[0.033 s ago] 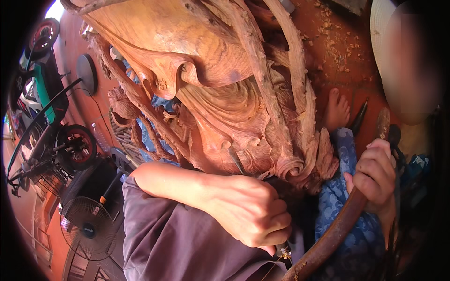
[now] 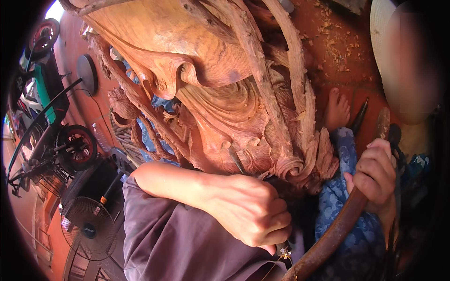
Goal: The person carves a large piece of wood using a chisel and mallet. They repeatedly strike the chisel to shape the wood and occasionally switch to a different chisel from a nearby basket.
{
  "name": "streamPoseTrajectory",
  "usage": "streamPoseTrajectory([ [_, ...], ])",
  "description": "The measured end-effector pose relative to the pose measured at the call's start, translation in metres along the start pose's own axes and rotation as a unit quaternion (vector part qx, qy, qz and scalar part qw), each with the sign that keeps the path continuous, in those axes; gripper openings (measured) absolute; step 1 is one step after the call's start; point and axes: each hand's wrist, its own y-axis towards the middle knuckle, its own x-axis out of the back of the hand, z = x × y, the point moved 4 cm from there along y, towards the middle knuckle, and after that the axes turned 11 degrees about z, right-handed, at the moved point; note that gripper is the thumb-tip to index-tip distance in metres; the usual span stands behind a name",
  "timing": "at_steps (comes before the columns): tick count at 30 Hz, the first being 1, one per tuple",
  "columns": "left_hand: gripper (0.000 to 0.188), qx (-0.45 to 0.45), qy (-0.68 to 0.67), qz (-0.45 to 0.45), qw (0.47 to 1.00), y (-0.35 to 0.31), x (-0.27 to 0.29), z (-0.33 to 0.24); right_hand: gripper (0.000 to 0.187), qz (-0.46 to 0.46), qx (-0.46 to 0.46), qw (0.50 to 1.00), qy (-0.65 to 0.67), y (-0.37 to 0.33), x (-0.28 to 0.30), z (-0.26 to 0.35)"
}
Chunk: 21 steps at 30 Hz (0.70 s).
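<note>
A large reddish-brown wood carving (image 2: 215, 110), with flowing folds and branch-like strands, fills the middle. My left hand (image 2: 251, 208) is closed in a fist around a chisel. The chisel's thin metal blade (image 2: 237, 161) comes out above the fist and points at the lower part of the carving; whether its tip touches the wood I cannot tell. Most of the handle is hidden by my fingers. On the right, my right hand (image 2: 375, 173) is wrapped round a curved brown wooden club (image 2: 335, 229), which slants down to the lower edge, its thick end cut off there.
Wood chips (image 2: 340, 44) lie scattered on the red tile floor. Near a bare foot (image 2: 338, 110) is a dark pointed tool (image 2: 360, 117). A black fan (image 2: 88, 230) and a two-wheeler (image 2: 47, 100) are at the left. A person in a pale hat (image 2: 382, 33) is at the far right.
</note>
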Motion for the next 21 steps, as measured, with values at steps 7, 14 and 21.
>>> streamPoseTrajectory([
  [7, 0.037, 0.002, -0.001, 0.000, 1.000, -0.0016, 0.0035, 0.0068, 0.025, -0.004, 0.003, 1.000, 0.003, 0.0042, -0.0007, -0.0046],
  [14, 0.036, 0.003, 0.004, -0.008, 1.000, -0.0002, 0.0066, 0.0083, 0.025, -0.002, -0.004, 1.000, 0.002, 0.0035, 0.0005, -0.0043],
  [21, 0.035, 0.007, -0.009, -0.018, 1.000, -0.0013, 0.0063, 0.0086, 0.026, -0.005, -0.005, 1.000, -0.001, 0.0050, 0.0004, -0.0030],
])
